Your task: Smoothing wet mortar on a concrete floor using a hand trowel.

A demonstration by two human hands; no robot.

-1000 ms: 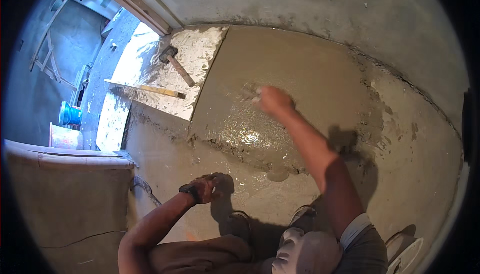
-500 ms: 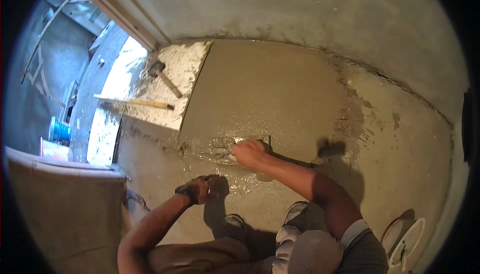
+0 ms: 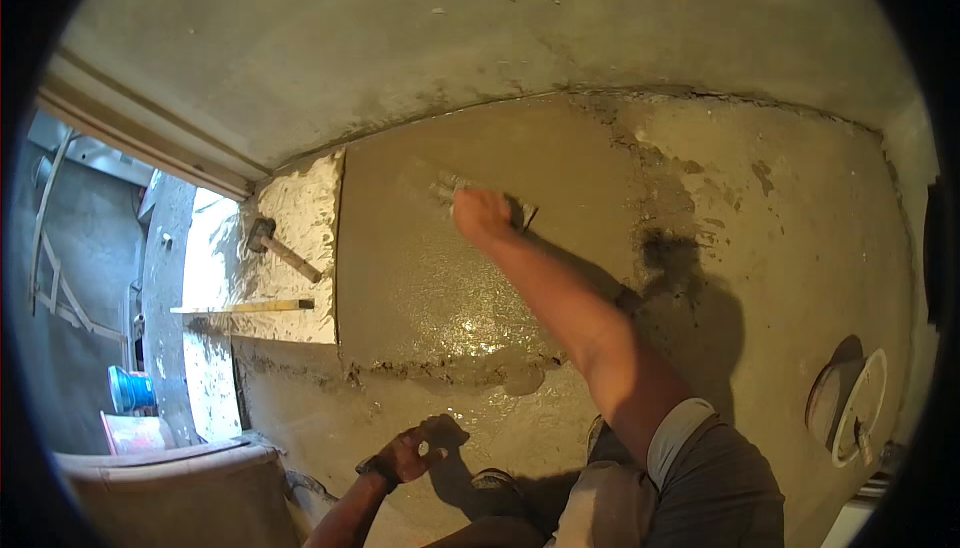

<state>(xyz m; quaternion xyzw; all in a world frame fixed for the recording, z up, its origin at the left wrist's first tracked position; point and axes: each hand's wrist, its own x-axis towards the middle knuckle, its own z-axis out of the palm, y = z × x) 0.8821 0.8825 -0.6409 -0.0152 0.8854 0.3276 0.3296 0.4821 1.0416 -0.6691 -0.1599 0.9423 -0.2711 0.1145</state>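
My right hand [image 3: 482, 216] is wrapped round the handle of a finishing trowel [image 3: 445, 188], its blade lying on a patch of wet grey mortar [image 3: 400, 258] near the far wall. The hand covers most of the trowel. My left hand [image 3: 405, 456] hangs low over the floor near my feet, fingers loosely curled and apart from the thumb, with nothing visible in it. Left of the mortar, a mortar-smeared whitish slab [image 3: 315, 193] carries a mallet [image 3: 290, 253] with a wooden handle and a yellowish straight strip [image 3: 270, 306].
Walls bound the far side and right. A white round lid or bucket rim [image 3: 862, 408] leans at the right. On the left, a doorway opens past a low ledge [image 3: 160, 458], with a blue bucket [image 3: 132, 390] beyond. A ragged mortar edge [image 3: 450, 371] crosses the floor before me.
My right hand has pushed the trowel away from me, from the near edge of the mortar toward the far wall. The view has shifted, and my left hand stays loosely curled.
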